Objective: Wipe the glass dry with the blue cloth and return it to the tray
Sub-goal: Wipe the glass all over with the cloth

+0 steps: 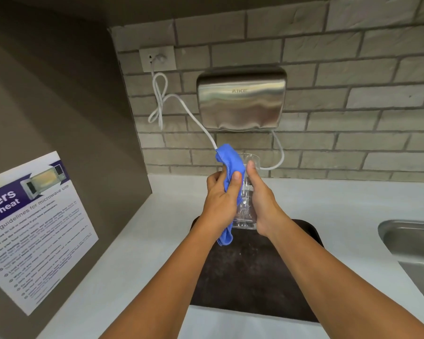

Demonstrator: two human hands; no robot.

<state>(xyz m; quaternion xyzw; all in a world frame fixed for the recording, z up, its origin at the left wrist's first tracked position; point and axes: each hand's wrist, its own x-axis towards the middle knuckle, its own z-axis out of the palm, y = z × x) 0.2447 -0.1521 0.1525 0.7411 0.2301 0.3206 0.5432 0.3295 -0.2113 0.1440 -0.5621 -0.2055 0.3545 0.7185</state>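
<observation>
**Drying the tumbler: steady one side, wipe with the other**

The clear, ribbed glass tumbler [245, 204] is held in the air above the far end of the dark brown rectangular tray [252, 272], mouth tilted away toward the brick wall. The right hand [262, 204] wraps its side, thumb up near the rim. The left hand [220, 204] clutches the blue microfibre cloth [227, 165] and presses it against the glass's left wall; cloth ends stick out above and below the fist.

To do this well, the right hand should probably turn the glass while the cloth hand stays firm, then push cloth inside. Wet glass may slip, so keeping it over the tray seems wise, away from the steel sink [411, 243].
</observation>
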